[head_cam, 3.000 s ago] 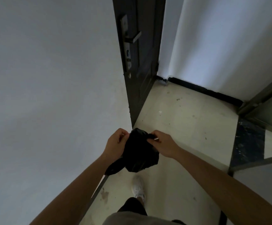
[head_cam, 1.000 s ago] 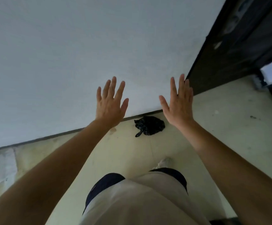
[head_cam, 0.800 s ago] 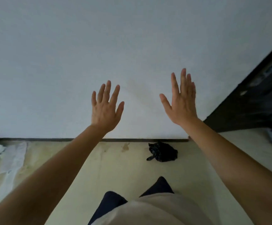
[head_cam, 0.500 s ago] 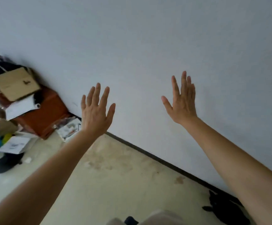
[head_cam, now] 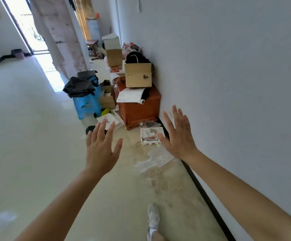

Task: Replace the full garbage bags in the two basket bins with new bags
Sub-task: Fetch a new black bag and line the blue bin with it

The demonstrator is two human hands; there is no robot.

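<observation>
Left hand and right hand are hovering empty, fingers spread, facing a cluttered hallway floor

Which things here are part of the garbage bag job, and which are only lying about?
Job: left hand and right hand, both open and empty; possibly the far bin.

Lying about: cardboard box, red cabinet, blue stool, foam tray, papers.
</observation>
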